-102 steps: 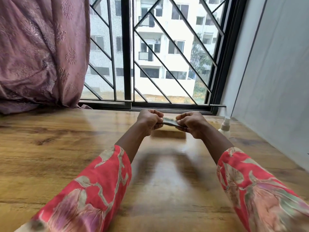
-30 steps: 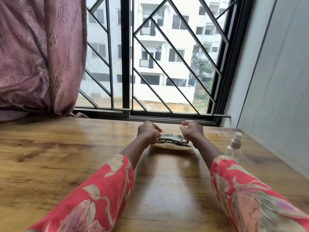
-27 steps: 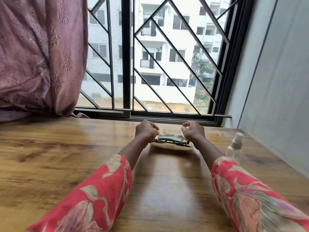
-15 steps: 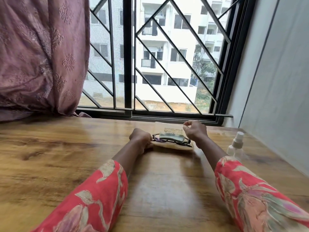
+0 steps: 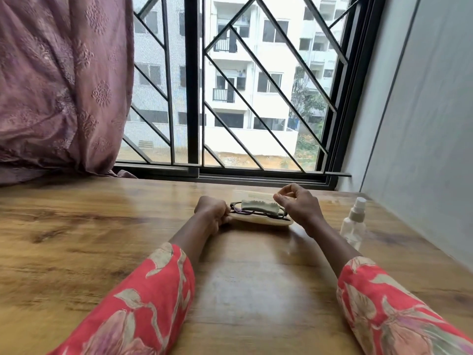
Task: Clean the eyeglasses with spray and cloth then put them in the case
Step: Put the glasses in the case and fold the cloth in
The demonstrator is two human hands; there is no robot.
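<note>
Since the earlier frames, your two hands have come down from holding the folded cloth in the air, and now the eyeglasses (image 5: 256, 213) lie in the open case (image 5: 263, 221) near the middle of the frame, with the cloth (image 5: 259, 206) folded on top of them. Your left hand (image 5: 213, 213) has lowered to the left end of the case; its fingers are curled there, and it seems to hold the frame or the edge of the case, but I cannot tell exactly which. Your right hand (image 5: 298, 206) has lifted off and hangs just above the right end of the case, thumb and forefinger nearly meeting, with nothing between them as far as I can see. The spray bottle (image 5: 354, 224) stands upright on the counter (image 5: 102, 226) at the right of the frame, near your right forearm but apart from it. I judge that the cleaning is finished and you are at the last step, the packing. The next move, I think, calls for you to bring the lid (image 5: 253, 194) behind the glasses forward and close it, while the left hand keeps the case steady. Take care that the cloth and the temples sit fully inside, otherwise the lid may pinch them. Both forearms reach straight forward, low over the counter.
</note>
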